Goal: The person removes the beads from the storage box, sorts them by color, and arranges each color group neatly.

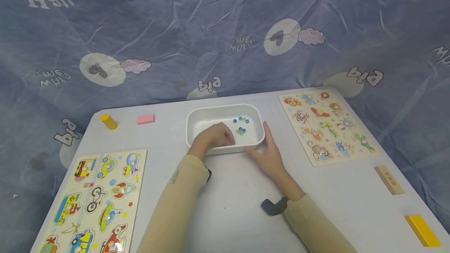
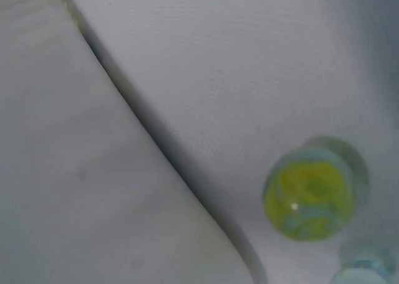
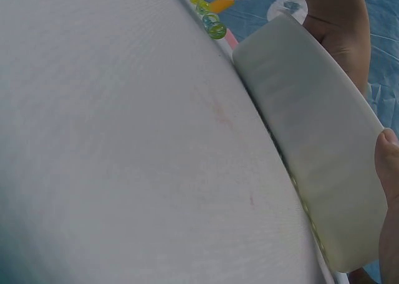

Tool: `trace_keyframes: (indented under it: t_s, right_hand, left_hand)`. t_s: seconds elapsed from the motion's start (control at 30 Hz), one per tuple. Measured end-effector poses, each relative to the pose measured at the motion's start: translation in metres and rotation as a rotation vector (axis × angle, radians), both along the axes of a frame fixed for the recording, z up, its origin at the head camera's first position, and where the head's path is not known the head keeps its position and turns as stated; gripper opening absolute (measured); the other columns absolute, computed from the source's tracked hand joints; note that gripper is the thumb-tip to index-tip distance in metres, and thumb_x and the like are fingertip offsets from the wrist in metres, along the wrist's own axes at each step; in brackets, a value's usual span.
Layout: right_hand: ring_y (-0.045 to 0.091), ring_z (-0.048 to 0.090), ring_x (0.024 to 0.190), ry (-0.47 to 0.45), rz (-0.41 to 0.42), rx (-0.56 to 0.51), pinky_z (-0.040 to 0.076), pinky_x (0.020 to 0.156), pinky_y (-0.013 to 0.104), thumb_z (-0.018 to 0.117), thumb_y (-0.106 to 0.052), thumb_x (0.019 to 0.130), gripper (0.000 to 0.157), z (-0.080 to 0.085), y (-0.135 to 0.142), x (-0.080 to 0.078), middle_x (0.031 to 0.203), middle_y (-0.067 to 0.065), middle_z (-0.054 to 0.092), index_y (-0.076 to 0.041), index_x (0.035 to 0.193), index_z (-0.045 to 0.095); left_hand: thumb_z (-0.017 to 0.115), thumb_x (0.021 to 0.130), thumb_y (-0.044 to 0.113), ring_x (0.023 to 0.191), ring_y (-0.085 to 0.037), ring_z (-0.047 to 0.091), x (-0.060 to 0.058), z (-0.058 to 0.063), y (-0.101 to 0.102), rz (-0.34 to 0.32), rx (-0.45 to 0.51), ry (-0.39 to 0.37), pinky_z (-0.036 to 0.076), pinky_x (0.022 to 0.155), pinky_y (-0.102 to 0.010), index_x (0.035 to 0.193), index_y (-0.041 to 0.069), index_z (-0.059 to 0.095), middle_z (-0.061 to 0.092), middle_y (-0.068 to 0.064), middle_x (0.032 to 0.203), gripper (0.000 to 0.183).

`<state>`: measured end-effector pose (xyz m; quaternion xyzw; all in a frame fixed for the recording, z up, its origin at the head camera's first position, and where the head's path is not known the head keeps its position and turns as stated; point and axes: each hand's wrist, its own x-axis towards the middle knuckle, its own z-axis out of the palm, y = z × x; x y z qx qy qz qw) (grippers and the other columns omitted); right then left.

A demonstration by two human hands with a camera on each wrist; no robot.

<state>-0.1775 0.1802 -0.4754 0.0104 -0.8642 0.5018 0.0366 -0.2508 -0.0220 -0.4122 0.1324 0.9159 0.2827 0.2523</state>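
Note:
A white plastic tray stands at the middle of the table, and several blue and yellow-green glass marbles lie in its right half. My left hand reaches over the front rim into the tray with fingers bent down; whether anything is between them is hidden. At the right front corner my right hand grips the tray, its thumb on the rim. Outside the tray, on the tabletop, more marbles show in the left wrist view; several yellow-green ones appear beyond the tray's end in the right wrist view.
Wooden picture puzzle boards lie at the left and right. A yellow cylinder and pink block sit back left. A wooden block and yellow block lie along the right edge. A blue curtain hangs behind.

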Motion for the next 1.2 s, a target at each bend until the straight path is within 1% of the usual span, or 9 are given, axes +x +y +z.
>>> trace_keyframes:
  t_s: [0.23, 0.37, 0.53, 0.63, 0.77, 0.93, 1.03, 1.13, 1.2]
  right_hand:
    - [0.02, 0.012, 0.148, -0.005, 0.003, -0.007, 0.015, 0.116, 0.053, 0.072, -0.058, 0.073, 0.105, -0.001, 0.0, 0.001, 0.158, -0.013, 0.013, -0.041, 0.149, 0.001]
    - [0.019, 0.012, 0.148, -0.005, 0.01, -0.024, 0.015, 0.116, 0.052, 0.072, -0.057, 0.073, 0.105, -0.001, -0.002, 0.002, 0.157, -0.014, 0.013, -0.041, 0.149, 0.001]
    - [0.02, 0.013, 0.147, -0.005, 0.014, -0.013, 0.017, 0.115, 0.053, 0.072, -0.057, 0.074, 0.104, 0.001, -0.003, 0.002, 0.158, -0.013, 0.013, -0.042, 0.148, 0.0]
    - [0.021, 0.013, 0.147, -0.002, 0.017, -0.008, 0.017, 0.115, 0.053, 0.071, -0.057, 0.074, 0.104, 0.001, -0.002, 0.002, 0.158, -0.011, 0.013, -0.041, 0.149, 0.0]
    - [0.022, 0.013, 0.147, 0.0, 0.017, -0.003, 0.017, 0.115, 0.053, 0.071, -0.057, 0.075, 0.104, 0.001, 0.0, 0.002, 0.158, -0.011, 0.013, -0.041, 0.149, 0.0]
    - [0.021, 0.012, 0.148, 0.0, 0.009, 0.002, 0.017, 0.115, 0.054, 0.07, -0.058, 0.074, 0.104, 0.001, 0.0, 0.002, 0.158, -0.012, 0.013, -0.04, 0.15, 0.001]
    - [0.02, 0.012, 0.148, -0.002, 0.006, 0.002, 0.016, 0.115, 0.055, 0.07, -0.059, 0.074, 0.104, 0.001, 0.0, 0.001, 0.158, -0.013, 0.013, -0.041, 0.149, 0.001]
    - [0.019, 0.011, 0.148, -0.007, 0.004, 0.004, 0.016, 0.115, 0.054, 0.07, -0.061, 0.073, 0.104, 0.0, 0.001, 0.0, 0.158, -0.014, 0.012, -0.042, 0.149, 0.0]
    - [0.018, 0.011, 0.148, -0.014, -0.002, 0.01, 0.016, 0.115, 0.053, 0.069, -0.063, 0.072, 0.105, 0.0, 0.001, -0.001, 0.157, -0.016, 0.012, -0.043, 0.148, 0.0]
  left_hand:
    - [0.073, 0.077, 0.017, 0.082, -0.015, 0.061, -0.001, -0.005, 0.004, -0.04, 0.018, 0.017, 0.049, 0.08, -0.031, 0.078, 0.02, 0.073, 0.07, 0.007, 0.082, 0.003]
    - [0.071, 0.081, 0.022, 0.079, -0.014, 0.059, 0.0, 0.0, 0.004, -0.032, 0.023, 0.055, 0.047, 0.076, -0.03, 0.083, 0.02, 0.07, 0.066, 0.007, 0.081, 0.003]
    - [0.066, 0.088, 0.023, 0.071, -0.013, 0.049, 0.001, 0.015, 0.003, -0.052, 0.114, 0.174, 0.043, 0.069, -0.028, 0.097, 0.015, 0.066, 0.055, 0.0, 0.076, 0.012]
    - [0.064, 0.09, 0.022, 0.07, -0.014, 0.045, 0.003, 0.024, 0.003, -0.068, 0.168, 0.241, 0.041, 0.067, -0.027, 0.103, 0.013, 0.064, 0.049, -0.002, 0.076, 0.016]
    - [0.063, 0.091, 0.023, 0.073, -0.013, 0.045, 0.007, 0.037, 0.003, -0.082, 0.201, 0.315, 0.04, 0.068, -0.026, 0.105, 0.014, 0.063, 0.048, -0.001, 0.079, 0.017]
    - [0.062, 0.092, 0.026, 0.077, -0.015, 0.045, 0.02, 0.058, -0.003, -0.09, 0.267, 0.381, 0.04, 0.07, -0.028, 0.104, 0.017, 0.065, 0.048, -0.001, 0.081, 0.015]
    - [0.062, 0.091, 0.028, 0.087, -0.017, 0.049, 0.03, 0.071, -0.012, -0.064, 0.323, 0.394, 0.043, 0.079, -0.03, 0.103, 0.02, 0.065, 0.054, 0.001, 0.092, 0.014]
    - [0.063, 0.09, 0.031, 0.098, -0.015, 0.053, 0.041, 0.08, -0.024, -0.005, 0.359, 0.376, 0.044, 0.092, -0.032, 0.102, 0.025, 0.065, 0.057, 0.007, 0.101, 0.014]
    - [0.064, 0.09, 0.033, 0.089, -0.015, 0.052, 0.048, 0.083, -0.033, 0.037, 0.37, 0.36, 0.044, 0.095, -0.031, 0.102, 0.028, 0.065, 0.054, 0.007, 0.088, 0.013]
